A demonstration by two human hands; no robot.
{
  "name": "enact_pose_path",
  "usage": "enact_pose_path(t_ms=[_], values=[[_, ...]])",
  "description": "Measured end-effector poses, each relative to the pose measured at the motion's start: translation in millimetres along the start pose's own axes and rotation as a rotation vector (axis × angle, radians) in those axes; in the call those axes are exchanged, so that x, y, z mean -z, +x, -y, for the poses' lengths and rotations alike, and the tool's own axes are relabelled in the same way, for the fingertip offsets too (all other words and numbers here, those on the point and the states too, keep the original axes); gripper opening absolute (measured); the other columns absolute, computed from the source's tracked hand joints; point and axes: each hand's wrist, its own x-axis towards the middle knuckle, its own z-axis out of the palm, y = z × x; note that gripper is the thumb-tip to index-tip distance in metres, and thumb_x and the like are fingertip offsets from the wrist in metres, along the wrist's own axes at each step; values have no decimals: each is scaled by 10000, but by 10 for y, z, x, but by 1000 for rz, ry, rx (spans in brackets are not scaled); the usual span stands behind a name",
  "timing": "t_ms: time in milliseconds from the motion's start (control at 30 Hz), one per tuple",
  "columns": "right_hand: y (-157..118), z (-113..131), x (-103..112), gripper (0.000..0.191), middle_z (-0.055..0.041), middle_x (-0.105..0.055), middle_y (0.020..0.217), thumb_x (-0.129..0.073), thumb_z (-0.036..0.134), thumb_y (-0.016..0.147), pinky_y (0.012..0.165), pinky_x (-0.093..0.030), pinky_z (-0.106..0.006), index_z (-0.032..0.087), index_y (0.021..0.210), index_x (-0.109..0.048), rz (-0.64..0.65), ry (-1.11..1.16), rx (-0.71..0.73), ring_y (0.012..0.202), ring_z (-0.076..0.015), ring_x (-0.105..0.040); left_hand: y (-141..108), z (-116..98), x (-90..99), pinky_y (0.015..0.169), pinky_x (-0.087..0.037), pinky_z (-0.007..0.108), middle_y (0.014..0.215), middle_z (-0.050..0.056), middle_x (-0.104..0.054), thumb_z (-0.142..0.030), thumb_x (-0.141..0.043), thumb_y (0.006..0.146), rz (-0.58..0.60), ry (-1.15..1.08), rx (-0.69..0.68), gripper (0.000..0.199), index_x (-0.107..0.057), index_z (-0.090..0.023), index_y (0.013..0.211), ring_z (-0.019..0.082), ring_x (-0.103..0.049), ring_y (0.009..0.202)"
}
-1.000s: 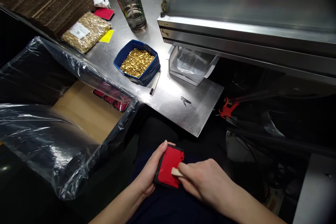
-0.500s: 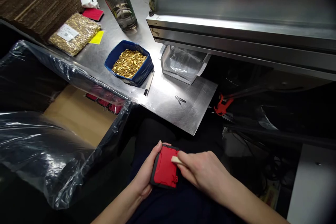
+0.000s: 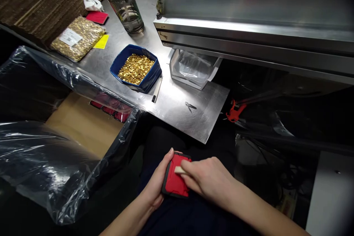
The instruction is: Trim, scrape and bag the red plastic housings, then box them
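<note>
In the head view, the red and black case (image 3: 175, 182) lay between the hands above the lap, its left edge in the left hand (image 3: 158, 180), which was curled around it. The right hand (image 3: 211, 179), thumb and fingers closed, pinched a pale stick (image 3: 180, 170) over the case's red face.

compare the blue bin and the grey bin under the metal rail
The blue bin holds small gold pieces, while the grey bin holds clear plastic. The blue bin stands out in the open; the grey bin sits partly beneath the rail. Both rest on the metal table.
</note>
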Motion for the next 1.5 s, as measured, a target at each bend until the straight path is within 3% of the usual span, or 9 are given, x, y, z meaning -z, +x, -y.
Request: enact_pose_path(t_ms=[233, 400, 567, 667, 800, 967, 1167, 1333, 1500], values=[[29, 105, -29, 209, 28, -762, 848, -392, 367, 1077, 542, -178, -328, 266, 1001, -559, -18, -50, 88, 669, -156, -701, -8, -2, 2, 739, -610, 302, 958, 96, -794, -644, -683, 895, -13, -49, 12, 520, -720, -184, 1135, 241, -747, 848], [470, 86, 227, 291, 14, -751, 797, -363, 464, 1080, 580, -236, -314, 268, 1025, -571, -242, -28, -115, 703, -195, -711, -29, -67, -25, 556, -552, 214, 682, 55, -742, -552, -702, 921, -112, -153, -46, 435, -745, -123, 865, 147, -663, 571], [1234, -51, 452, 390, -50, -768, 947, -355, 547, 1071, 647, -387, -301, 237, 1150, -578, -451, -10, -310, 853, -250, -729, -30, -123, 3, 683, -635, 330, 1023, 189, -800, -579, -593, 972, -108, -179, -56, 569, -707, -58, 1168, 269, -769, 796], [1365, -149, 472, 437, -122, -720, 1181, -391, 526, 1068, 770, -474, -320, 186, 1289, -554, -551, -48, -347, 1061, -268, -689, -37, -138, 63, 784, -646, 390, 1145, 221, -776, -562, -589, 980, -67, -209, -96, 579, -624, -83, 1304, 301, -778, 887], [899, -576, 366, 429, -111, -647, 1337, -252, 396, 1106, 949, -479, -301, 223, 1391, -522, -664, -124, -418, 1172, -204, -625, -25, -181, 245, 899, -629, 445, 1279, 218, -727, -549, -612, 975, -22, -263, -210, 607, -481, -184, 1442, 332, -763, 1026], [208, -1694, 224, 469, -233, -680, 1203, -311, 188, 1015, 852, -482, -409, 119, 1402, -566, -602, -309, -653, 1079, -329, -612, 123, -277, 414, 1013, -579, 551, 1293, 172, -723, -560, -555, 1001, 99, -264, -259, 561, -454, -252, 1460, 346, -725, 1141], [125, -2595, 244, 597, -212, -626, 1306, -351, 79, 963, 975, -375, -441, 192, 1540, -459, -402, -485, -537, 1208, -317, -503, 322, -382, 278, 990, -592, 540, 1224, 158, -738, -556, -561, 1000, 251, -104, -192, 555, -482, -221, 1435, 332, -740, 1084], [3, -2510, 265, 545, -239, -624, 1294, -407, 95, 958, 1095, -291, -492, 92, 1493, -511, -299, -516, -363, 1222, -335, -485, 277, -367, 200, 888, -629, 409, 1241, 140, -731, -463, -642, 988, 219, -10, -223, 527, -506, -241, 1446, 255, -744, 1018], [-323, -1787, 124, 437, -164, -640, 1253, -574, 185, 882, 909, -424, -398, 165, 1316, -627, -146, -467, -164, 1063, -286, -579, 232, -200, 140, 800, -631, 343, 1208, 106, -734, -461, -746, 913, 99, 92, -393, 523, -580, -256, 1365, 245, -725, 971]])
